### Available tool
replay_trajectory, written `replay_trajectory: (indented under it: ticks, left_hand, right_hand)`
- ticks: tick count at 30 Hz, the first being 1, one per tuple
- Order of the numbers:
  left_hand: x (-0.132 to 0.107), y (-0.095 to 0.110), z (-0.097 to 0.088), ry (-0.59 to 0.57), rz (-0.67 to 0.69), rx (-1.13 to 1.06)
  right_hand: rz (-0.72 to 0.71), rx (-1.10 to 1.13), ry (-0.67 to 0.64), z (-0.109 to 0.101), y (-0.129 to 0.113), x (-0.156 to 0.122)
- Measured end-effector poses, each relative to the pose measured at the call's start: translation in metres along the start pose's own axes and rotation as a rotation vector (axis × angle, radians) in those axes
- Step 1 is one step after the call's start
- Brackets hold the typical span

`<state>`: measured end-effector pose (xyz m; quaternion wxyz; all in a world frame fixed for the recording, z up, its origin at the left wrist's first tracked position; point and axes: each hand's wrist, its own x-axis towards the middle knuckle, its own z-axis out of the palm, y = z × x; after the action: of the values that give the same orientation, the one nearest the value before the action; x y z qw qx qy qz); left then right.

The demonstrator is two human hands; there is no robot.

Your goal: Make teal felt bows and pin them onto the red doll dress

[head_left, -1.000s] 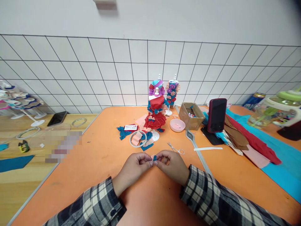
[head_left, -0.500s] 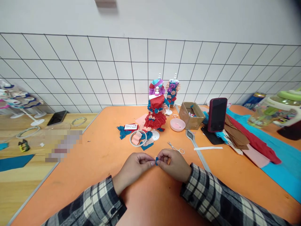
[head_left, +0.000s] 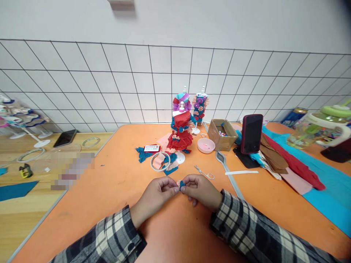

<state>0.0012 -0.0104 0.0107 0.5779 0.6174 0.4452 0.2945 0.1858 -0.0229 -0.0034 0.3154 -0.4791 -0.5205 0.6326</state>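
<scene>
1. A red paper doll (head_left: 179,135) stands on a white foot at the back of the orange table (head_left: 115,190).
2. The left hand (head_left: 157,195) and the right hand (head_left: 201,190) meet in front of the doll, well apart from it and close to the person.
3. Both hands pinch a little blue paper piece (head_left: 182,185) between thumb and fingertips. A bit of pink shows at its top.
4. The other fingers of both hands are curled in, and both hands rest low on the table.
5. Both arms wear checked sleeves (head_left: 246,226).
6. Small scissors (head_left: 204,172) lie between the doll and the right hand, a bit to the right.
7. A white tape ring (head_left: 160,161) lies just beside the doll's foot, on its left, with blue and pink paper scraps (head_left: 142,153) around it.
8. A small red and white card (head_left: 152,148) lies on the blue scraps left of the doll.
9. A second doll (head_left: 200,107) with flowers stands just behind the red doll, to its right.
10. A pink bowl (head_left: 206,145) sits near the doll on its right, and a brown box (head_left: 222,135) is just past the bowl.
11. A phone (head_left: 251,133) stands upright farther right of the doll, beyond the box.
12. Long sheets of brown, red and blue paper (head_left: 296,164) lie far to the right of the doll.
</scene>
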Motion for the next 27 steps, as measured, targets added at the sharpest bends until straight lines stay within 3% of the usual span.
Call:
replay_trajectory:
  ticks: [5,9,18,27]
  left_hand:
    - [-0.003,0.004,-0.001,-0.057,-0.103,-0.189]
    - [-0.003,0.002,0.001,-0.051,-0.173,-0.150]
    - [0.001,-0.001,0.002,0.017,-0.027,0.028]
    - [-0.002,0.003,0.003,0.073,0.028,0.063]
  right_hand:
    - [0.004,0.052,-0.041,-0.004,-0.001,0.000]
    - [-0.016,-0.003,-0.005,-0.004,0.001,0.002]
    - [-0.037,-0.110,0.093,0.001,0.001,0.000]
    - [-0.052,-0.125,0.097,0.006,0.001,-0.001]
